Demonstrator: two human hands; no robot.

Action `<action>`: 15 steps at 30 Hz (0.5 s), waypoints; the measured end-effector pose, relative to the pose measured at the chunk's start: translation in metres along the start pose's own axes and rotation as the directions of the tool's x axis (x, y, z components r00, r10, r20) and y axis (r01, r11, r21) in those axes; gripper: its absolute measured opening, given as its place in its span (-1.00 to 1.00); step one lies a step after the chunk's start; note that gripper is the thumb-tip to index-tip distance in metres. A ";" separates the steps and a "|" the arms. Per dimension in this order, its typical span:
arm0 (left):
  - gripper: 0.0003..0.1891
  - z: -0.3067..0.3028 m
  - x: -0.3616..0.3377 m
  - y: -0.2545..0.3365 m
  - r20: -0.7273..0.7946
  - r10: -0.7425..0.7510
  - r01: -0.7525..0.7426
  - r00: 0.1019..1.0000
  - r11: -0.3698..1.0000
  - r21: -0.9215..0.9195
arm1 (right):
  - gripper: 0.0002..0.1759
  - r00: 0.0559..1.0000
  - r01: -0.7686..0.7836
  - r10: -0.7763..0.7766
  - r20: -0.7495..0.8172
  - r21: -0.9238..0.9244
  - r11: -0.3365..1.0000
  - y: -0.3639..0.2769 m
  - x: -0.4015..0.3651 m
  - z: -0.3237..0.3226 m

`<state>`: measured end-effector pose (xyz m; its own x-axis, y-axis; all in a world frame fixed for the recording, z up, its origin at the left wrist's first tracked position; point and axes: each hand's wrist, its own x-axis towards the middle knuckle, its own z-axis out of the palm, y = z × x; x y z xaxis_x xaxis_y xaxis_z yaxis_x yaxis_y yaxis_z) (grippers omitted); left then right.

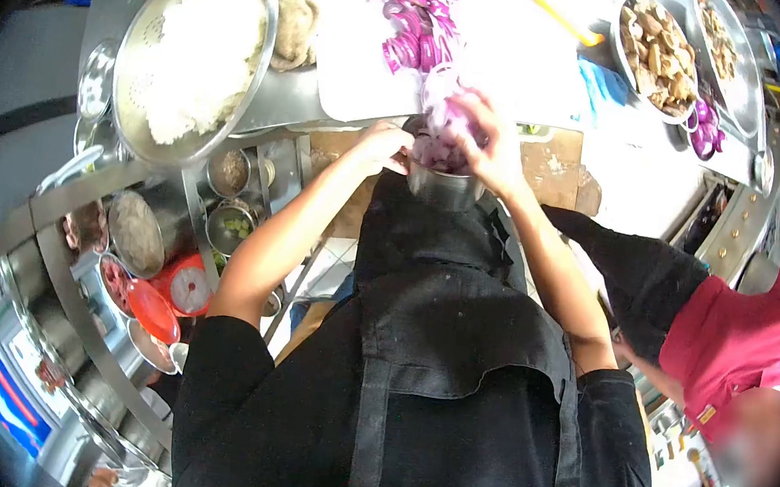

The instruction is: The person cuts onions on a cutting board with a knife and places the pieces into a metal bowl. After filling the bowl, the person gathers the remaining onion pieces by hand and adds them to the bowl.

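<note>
A metal container (445, 192) stands at the near edge of the counter, with cut red onion (433, 153) in its mouth. My left hand (387, 148) has its fingers closed on the container's left rim. Curled around pale purple onion pieces, my right hand (490, 145) is at the container's mouth, over its right side. Beyond both hands lies a white cutting board (350, 82), its near edge by the container. Sliced red onion (420, 33) is strewn in a line across the board toward the container.
To the left, a colander (263, 64) holds white rice-like food beside a greyish cloth (294, 24). Right are a yellow-handled tool (565, 24), blue cloth (601, 87), a bowl (621, 78) of brown pieces, and more onion (704, 132). A person in a red shirt (738, 323) is close on the right.
</note>
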<state>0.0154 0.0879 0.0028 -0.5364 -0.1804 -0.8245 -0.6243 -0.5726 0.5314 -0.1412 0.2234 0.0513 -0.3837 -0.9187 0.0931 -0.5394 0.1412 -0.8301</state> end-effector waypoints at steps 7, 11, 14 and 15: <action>-0.81 -0.012 0.003 -0.010 -0.024 0.016 -0.016 1.000 1.000 -0.016 | -0.65 0.994 0.095 -0.086 -0.073 0.134 0.986 0.004 0.010 -0.024; -0.84 -0.017 0.001 -0.016 -0.047 0.033 -0.034 0.998 0.999 -0.016 | -0.47 0.987 0.061 -0.065 -0.149 -0.033 0.998 0.043 0.091 0.004; -0.85 -0.023 0.001 -0.019 -0.067 0.051 -0.051 0.996 0.999 -0.006 | -0.40 0.975 -0.130 0.128 -0.183 -0.001 0.992 0.006 0.086 0.025; -0.84 -0.025 0.002 -0.021 -0.067 0.040 -0.041 0.997 0.999 -0.004 | -0.42 0.969 -0.114 0.110 -0.219 -0.004 0.994 0.004 0.077 0.034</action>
<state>0.0415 0.0798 -0.0150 -0.5217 -0.2570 -0.8135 -0.5997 -0.5678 0.5639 -0.1475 0.1409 0.0365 -0.5956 -0.7943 0.1197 -0.4957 0.2462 -0.8329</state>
